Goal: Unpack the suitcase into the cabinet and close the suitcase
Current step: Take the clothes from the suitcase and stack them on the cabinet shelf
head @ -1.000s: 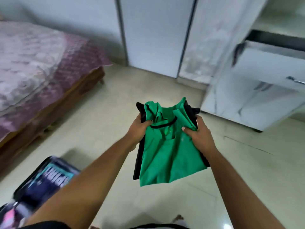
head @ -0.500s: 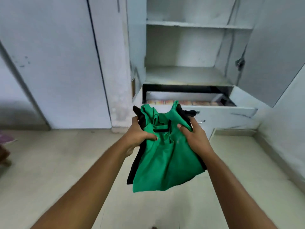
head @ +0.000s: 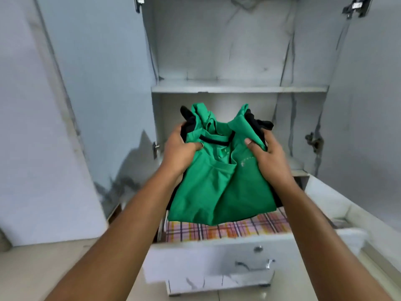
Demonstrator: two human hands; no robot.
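A folded green shirt, with some black fabric underneath, is held up over the open drawer of the cabinet. It's clutched by the left hand and right hand, each grip tight on it.

Lighting soft, cool, even; source not in view. Faint sheen on floor tile at bottom edge. Dark shadow on lower left door. Motion blur smears drawer front and both forearms. Wide-angle lens bends cabinet sides outward toward frame edges. Green garment comparatively sharp.
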